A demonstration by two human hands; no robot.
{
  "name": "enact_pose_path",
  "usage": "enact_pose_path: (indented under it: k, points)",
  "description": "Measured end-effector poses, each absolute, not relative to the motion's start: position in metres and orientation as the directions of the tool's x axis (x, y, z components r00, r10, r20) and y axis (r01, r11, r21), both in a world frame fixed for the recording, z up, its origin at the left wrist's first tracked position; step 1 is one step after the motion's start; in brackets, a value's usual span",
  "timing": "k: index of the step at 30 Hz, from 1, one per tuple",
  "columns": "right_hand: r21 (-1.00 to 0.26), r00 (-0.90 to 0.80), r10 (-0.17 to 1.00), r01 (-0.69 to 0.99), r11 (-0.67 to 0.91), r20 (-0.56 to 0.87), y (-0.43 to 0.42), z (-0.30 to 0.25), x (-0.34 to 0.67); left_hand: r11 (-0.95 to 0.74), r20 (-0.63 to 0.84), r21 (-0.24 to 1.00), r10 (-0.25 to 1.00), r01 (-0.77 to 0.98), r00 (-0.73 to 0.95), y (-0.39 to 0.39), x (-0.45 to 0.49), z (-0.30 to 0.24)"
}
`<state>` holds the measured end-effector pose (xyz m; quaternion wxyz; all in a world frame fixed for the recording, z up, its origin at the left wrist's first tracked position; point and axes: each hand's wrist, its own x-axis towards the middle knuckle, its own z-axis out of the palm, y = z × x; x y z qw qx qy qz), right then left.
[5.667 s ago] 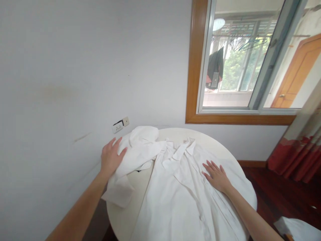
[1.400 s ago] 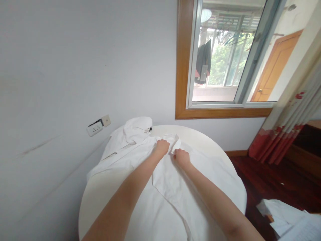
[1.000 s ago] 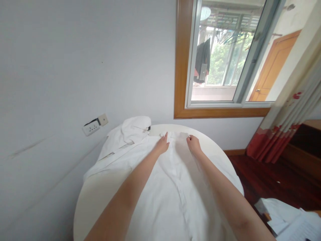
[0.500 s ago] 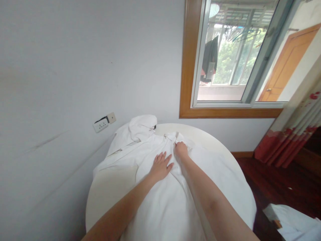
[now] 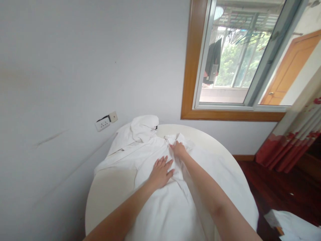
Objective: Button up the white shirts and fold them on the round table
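A white cloth garment (image 5: 160,204), wrinkled and partly bunched, lies spread over a round cream table (image 5: 107,197). My left hand (image 5: 160,170) rests flat on it near the middle, fingers spread and holding nothing. Just beyond and to the right, my right hand (image 5: 179,149) is on a raised fold by the far edge of the fabric. Its index finger sticks out to the left while the other fingers curl in at the fold; the thumb is hidden. A bunched part of the cloth, with a small dark mark at its edge, sits at the far left near the wall.
Behind the table is a pale wall with a socket (image 5: 102,124). A wood-framed window (image 5: 189,67) is at the upper right, beside a red and cream curtain (image 5: 276,147). On the dark red floor at lower right lies a white cloth-like thing (image 5: 293,226).
My right hand has loosened from a tighter fist, its index finger now stretched to the left over the fold. The left hand stays flat on the cloth. The view has shifted slightly.
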<state>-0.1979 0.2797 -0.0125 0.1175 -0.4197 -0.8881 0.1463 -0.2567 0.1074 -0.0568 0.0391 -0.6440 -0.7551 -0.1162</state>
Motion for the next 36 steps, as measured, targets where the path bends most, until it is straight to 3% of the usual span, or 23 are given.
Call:
enact_pose_path:
  k: [3,7,10,15,17,19,22,26,31,33,36]
  points:
    - [-0.456,-0.665,0.732,0.61,0.648,0.15,0.302,-0.003,-0.145,0.138,0.241,0.133,0.956,0.981,-0.167,0.106,-0.257,-0.052]
    - [-0.506,-0.574,0.805,0.656,0.56,0.148,0.352,-0.003,-0.031,0.069,0.325,0.15,0.939,0.986,-0.115,0.105,-0.242,-0.031]
    - [-0.471,-0.432,0.898,0.776,0.418,0.085,0.375,-0.013,0.043,-0.132,0.348,0.177,0.935,0.975,0.063,0.108,-0.214,-0.011]
    - [-0.368,-0.408,0.907,0.832,0.416,0.102,0.347,-0.017,0.088,-0.423,0.254,0.183,0.892,0.888,0.373,0.108,-0.166,-0.008]
    - [-0.237,-0.389,0.893,0.867,0.437,0.224,0.313,-0.015,0.087,-0.414,0.212,0.178,0.902,0.893,0.376,0.106,-0.158,-0.02]
    - [-0.154,-0.481,0.824,0.828,0.54,0.3,0.272,-0.013,0.081,-0.389,0.202,0.17,0.913,0.905,0.355,0.102,-0.158,-0.032]
    - [-0.225,-0.699,0.688,0.651,0.725,0.194,0.21,-0.016,0.07,-0.392,0.217,0.156,0.909,0.907,0.356,0.098,-0.161,-0.041]
    - [-0.193,-0.667,0.727,0.701,0.686,0.162,0.162,-0.025,0.063,-0.392,0.227,0.139,0.906,0.909,0.356,0.092,-0.162,-0.039]
    - [-0.155,-0.668,0.734,0.718,0.679,0.124,0.161,-0.033,0.071,-0.387,0.22,0.126,0.909,0.914,0.355,0.084,-0.163,-0.038]
    - [-0.204,-0.652,0.75,0.723,0.66,0.115,0.173,-0.03,0.079,-0.386,0.223,0.128,0.909,0.913,0.353,0.083,-0.163,-0.039]
    - [-0.49,-0.599,0.795,0.669,0.559,0.09,0.206,-0.01,0.098,-0.389,0.236,0.138,0.906,0.911,0.351,0.083,-0.162,-0.039]
